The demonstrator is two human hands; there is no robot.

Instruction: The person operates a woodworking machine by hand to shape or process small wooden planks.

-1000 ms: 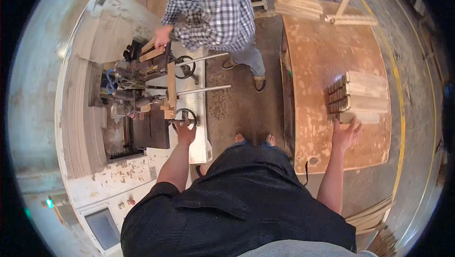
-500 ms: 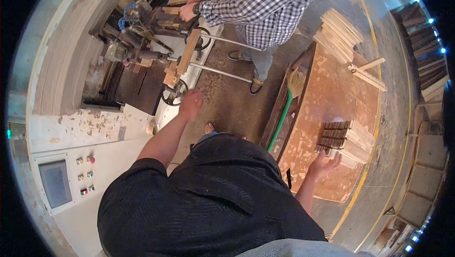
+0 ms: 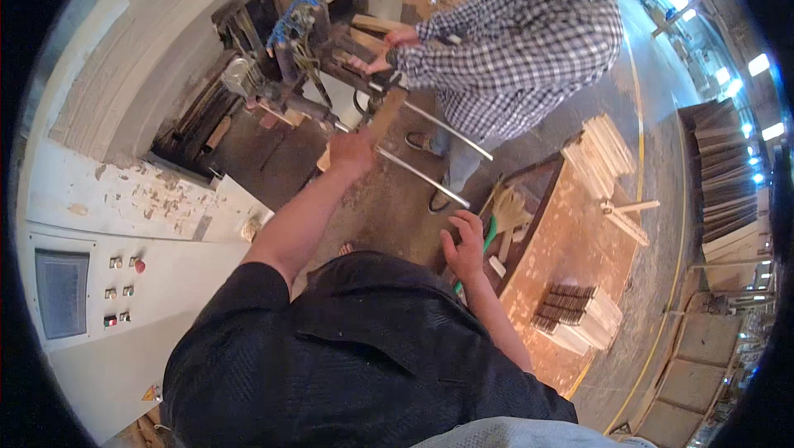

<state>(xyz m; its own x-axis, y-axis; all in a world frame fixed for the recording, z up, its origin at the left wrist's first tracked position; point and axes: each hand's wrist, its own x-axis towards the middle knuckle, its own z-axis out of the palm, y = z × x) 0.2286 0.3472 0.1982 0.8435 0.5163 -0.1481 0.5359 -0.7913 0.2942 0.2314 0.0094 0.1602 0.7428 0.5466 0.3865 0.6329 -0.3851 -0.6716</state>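
Your left hand (image 3: 351, 153) closes its grip on the lower end of one wooden piece (image 3: 382, 117) at the machine (image 3: 289, 51); its long axis runs slantwise, pointing up and right toward the co-worker's hands (image 3: 389, 47). Just right, two metal rods (image 3: 430, 179) slant down-right. Your right hand (image 3: 465, 245) hangs open, holding nothing, near the table (image 3: 571, 241) with two wood stacks.

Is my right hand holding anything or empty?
Empty. The right hand is open with fingers spread, hanging above the floor beside the pallet, gripping nothing.
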